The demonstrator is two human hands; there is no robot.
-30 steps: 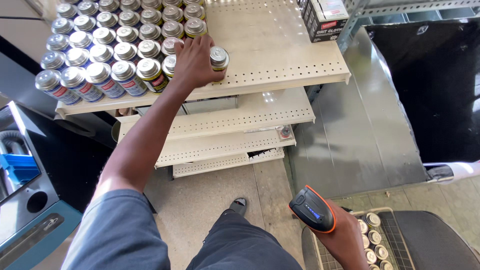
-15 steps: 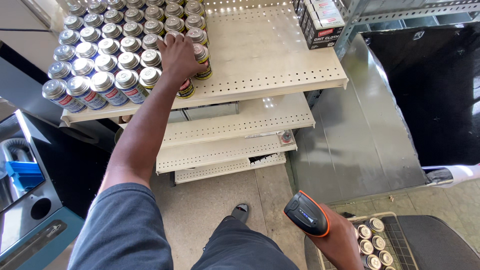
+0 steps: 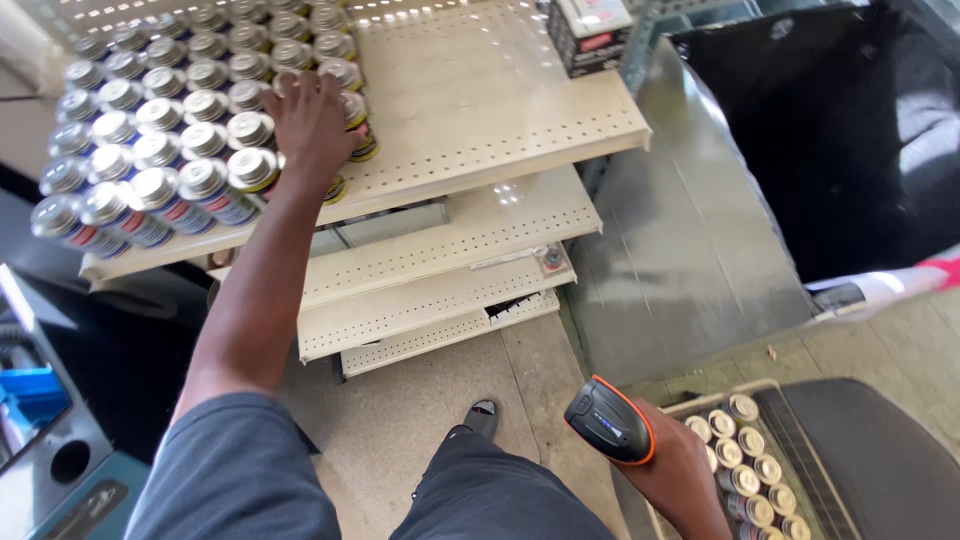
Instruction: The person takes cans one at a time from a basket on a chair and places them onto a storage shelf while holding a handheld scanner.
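Your left hand point(image 3: 310, 125) is reaching up to the top shelf point(image 3: 500, 110) and lying over the right edge of the block of cans point(image 3: 180, 130) standing there. The fingers point(image 3: 335, 100) are spread and curled over the can at the end of the row point(image 3: 350, 105), touching its top and side; whether they are actually clamping it, you cannot tell from here. The cans are standing upright in tight rows, lids up, touching one another, filling the left half of the shelf.

Judging by the look, these are rigid metal cans with smooth printed sides and a raised rim at the lid. They are likely holding some weight if full, and the sides are probably slick, so the rim and the upper wall are offering the surest hold. Packed so closely, only the outer cans are leaving room for fingers down the side; a nudge could be tipping a neighbour.

Your right hand point(image 3: 680, 475) is hanging low by your leg, fingers wrapped around a black and orange scanner point(image 3: 610, 425). Just beside it more cans are sitting in a tray point(image 3: 750, 470). A dark box point(image 3: 590, 35) is standing at the shelf's far right.
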